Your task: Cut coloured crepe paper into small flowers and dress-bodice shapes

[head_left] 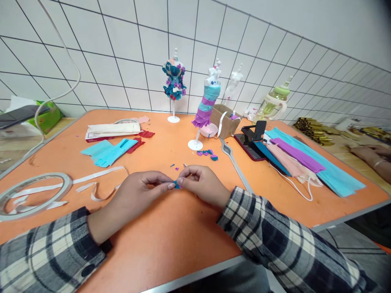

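Between the fingertips of both hands is a small blue and purple paper piece (177, 184), mostly covered by the fingers. My left hand (146, 189) pinches it from the left, thumb against index finger. From the other side my right hand (201, 183) is closed on it too. Just beyond the hands lie several small blue and purple paper pieces (207, 153) and tiny scraps (176, 169). Behind them stands a mini dress form (205, 103) wrapped in light blue and purple crepe paper. Farther back, another dress form (174, 81) is covered in teal ruffles and purple bits.
At left lie a roll of white tape (65, 185), loose strips and light blue paper (111, 151). On the right are a phone (249, 145), folded crepe paper (330, 171) and a grey zipper-like strip (235, 165). A cardboard box (224, 120) and bottle (275, 101) stand behind. Another person's hand (374, 156) is far right.
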Demonstrator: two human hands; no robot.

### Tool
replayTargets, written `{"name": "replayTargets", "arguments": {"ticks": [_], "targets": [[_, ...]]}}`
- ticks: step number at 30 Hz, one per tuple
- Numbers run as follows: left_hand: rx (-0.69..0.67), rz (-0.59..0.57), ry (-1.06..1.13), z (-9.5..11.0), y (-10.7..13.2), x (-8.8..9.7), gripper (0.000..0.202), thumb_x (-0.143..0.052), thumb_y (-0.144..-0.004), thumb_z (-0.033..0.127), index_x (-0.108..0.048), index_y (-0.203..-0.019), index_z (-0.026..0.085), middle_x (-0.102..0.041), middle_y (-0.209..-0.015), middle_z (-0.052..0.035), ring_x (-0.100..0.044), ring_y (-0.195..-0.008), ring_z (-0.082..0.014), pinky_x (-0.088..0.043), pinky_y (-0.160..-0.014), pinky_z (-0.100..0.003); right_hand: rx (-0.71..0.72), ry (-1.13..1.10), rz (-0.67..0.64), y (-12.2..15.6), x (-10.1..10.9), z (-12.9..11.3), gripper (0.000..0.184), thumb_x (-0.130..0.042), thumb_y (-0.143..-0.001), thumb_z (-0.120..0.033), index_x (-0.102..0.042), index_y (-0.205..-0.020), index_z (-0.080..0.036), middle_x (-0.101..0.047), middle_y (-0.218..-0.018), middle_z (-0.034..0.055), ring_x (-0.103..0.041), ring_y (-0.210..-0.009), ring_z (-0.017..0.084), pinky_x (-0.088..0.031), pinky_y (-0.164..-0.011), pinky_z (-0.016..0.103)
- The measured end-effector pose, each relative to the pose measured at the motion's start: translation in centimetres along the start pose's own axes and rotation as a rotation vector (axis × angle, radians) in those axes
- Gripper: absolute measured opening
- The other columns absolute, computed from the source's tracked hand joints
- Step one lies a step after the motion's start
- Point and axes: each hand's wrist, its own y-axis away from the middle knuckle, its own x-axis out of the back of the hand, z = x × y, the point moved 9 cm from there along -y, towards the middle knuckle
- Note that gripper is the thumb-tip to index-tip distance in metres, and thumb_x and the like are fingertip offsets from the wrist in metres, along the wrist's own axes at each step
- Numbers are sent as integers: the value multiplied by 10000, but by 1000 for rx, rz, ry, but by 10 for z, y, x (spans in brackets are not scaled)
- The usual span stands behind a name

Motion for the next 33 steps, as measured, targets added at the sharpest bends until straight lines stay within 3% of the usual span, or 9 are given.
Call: {"name": "replayTargets", "arguments": {"ticks": [5, 13, 19, 24, 33], "targets": [[9, 6, 78, 0, 1, 1, 317, -648, -782, 506, -787, -879, 238, -809, -918, -49, -728, -849, -250, -561, -794, -329, 49, -46, 19, -1, 1, -3, 219, -651, -798, -389, -622, -819, -172, -461, -630, -50, -315, -529, 75, -249, -512, 233], [-29, -31, 49, -1, -1, -4, 260, -630, -791, 446, -761, -805, 221, -797, -840, -40, -718, -794, -239, -536, -773, -327, 76, 63, 55, 4, 1, -10, 239, -678, -776, -348, -664, -943, -178, -559, -767, -27, -392, -564, 68, -325, -545, 222], [-39, -55, 7, 2, 2, -4, 275, -600, -814, 453, -749, -788, 224, -780, -795, -25, -703, -762, -226, -516, -731, -308, 61, 165, 63, 4, 1, -9, 102, -661, -758, -272, -652, -781, -173, -455, -586, -56, -387, -542, 82, -289, -518, 227], [-26, -52, 86, 6, 3, -6, 281, -642, -791, 477, -747, -841, 221, -787, -861, -39, -708, -821, -232, -532, -764, -308, 54, 28, 30, 4, -1, -8, 146, -649, -770, -315, -609, -788, -175, -408, -563, -73, -316, -504, 73, -228, -484, 226], [4, 61, 207, 6, 2, 5, 221, -693, -751, 433, -747, -777, 221, -782, -774, -30, -700, -718, -202, -549, -695, -278, 115, 86, 114, 6, 5, -16, 221, -690, -770, -387, -672, -783, -167, -365, -519, -76, -286, -489, 72, -202, -473, 234]]}}
